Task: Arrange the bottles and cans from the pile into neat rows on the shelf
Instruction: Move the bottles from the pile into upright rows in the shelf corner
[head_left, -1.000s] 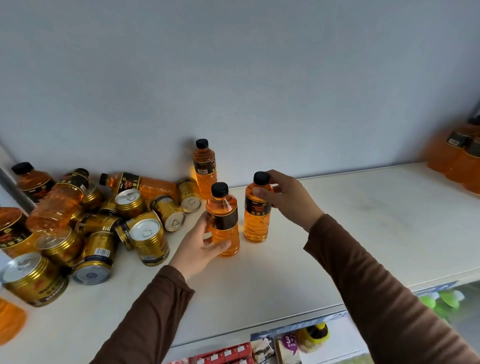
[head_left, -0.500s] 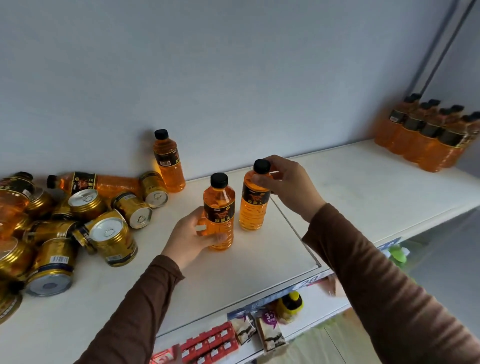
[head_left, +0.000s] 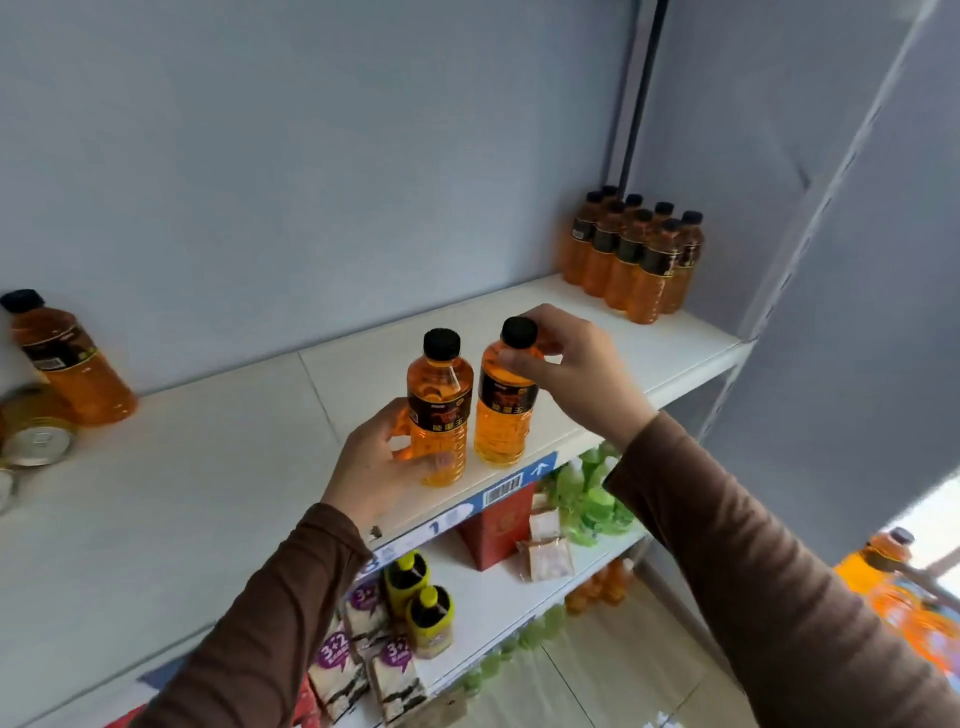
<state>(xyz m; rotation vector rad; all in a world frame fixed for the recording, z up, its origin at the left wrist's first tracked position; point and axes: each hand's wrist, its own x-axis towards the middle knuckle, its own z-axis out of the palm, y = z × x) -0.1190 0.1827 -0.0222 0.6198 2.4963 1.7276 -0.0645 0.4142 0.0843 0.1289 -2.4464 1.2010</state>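
Carrying two orange bottles rightward along the shelf (head_left: 208, 499), the person has moved well away from the pile since a second ago: then the heap of gold cans and tipped bottles filled the left of the view beside the hands, and now only its edge shows at the far left, one leaning bottle (head_left: 67, 358) and a can (head_left: 36, 441) lying on its side. The left hand (head_left: 379, 462) has its grip closed round the lower body of the left bottle (head_left: 439, 405), fingers wrapped under the label. The right hand (head_left: 576, 364) pinches the right bottle (head_left: 506, 400) at the neck just under its black cap. Both bottles stand upright, just beside each other, near the shelf's front edge; whether their bases touch the shelf or ride slightly above it I cannot tell. At the far right end, against the back wall, a tidy block of standing bottles (head_left: 634, 254) has come into view, well apart from the pair. I judge the pair is headed there to extend those rows, so the remaining stretch of shelf must be crossed before they are set down.
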